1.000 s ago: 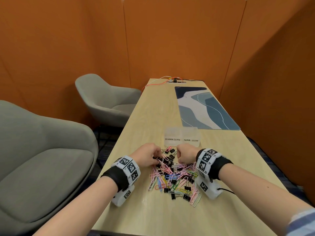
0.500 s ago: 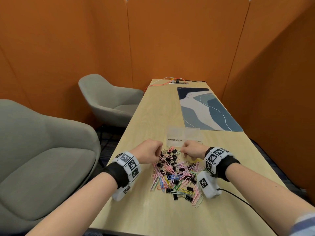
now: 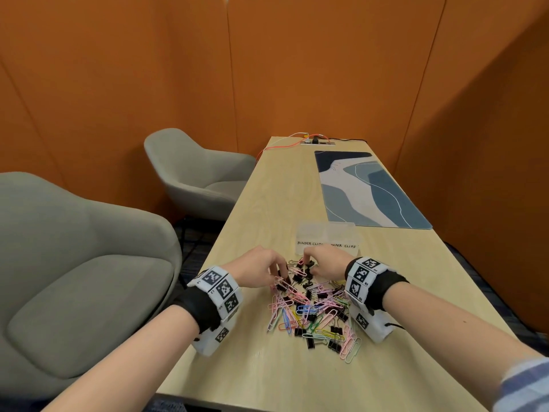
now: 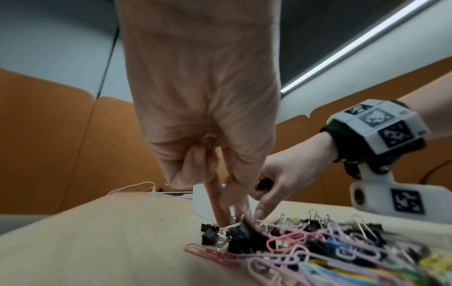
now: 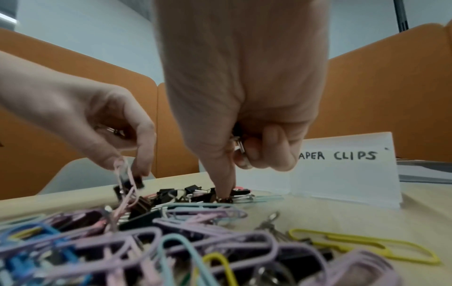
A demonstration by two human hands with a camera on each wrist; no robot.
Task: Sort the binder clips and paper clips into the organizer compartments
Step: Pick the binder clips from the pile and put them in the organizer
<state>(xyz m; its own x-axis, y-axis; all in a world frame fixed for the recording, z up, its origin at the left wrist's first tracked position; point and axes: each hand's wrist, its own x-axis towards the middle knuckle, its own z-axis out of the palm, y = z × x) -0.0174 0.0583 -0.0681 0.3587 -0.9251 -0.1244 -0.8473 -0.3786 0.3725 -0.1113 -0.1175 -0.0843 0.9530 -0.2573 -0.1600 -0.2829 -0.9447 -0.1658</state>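
Both hands pinch black metal binder clips (image 3: 300, 276) while holding more in their palms: left hand (image 3: 261, 270), right hand (image 3: 326, 263). The clear plastic organizer (image 3: 326, 237) lies just beyond the hands; its "BINDER CLIPS" compartment is nearer the left hand.

I see orange walls (image 3: 297, 69) all around, two gray chairs (image 3: 74, 263) beside my long wooden table (image 3: 267, 203), and a blue mat (image 3: 368, 191) near its far right corner.
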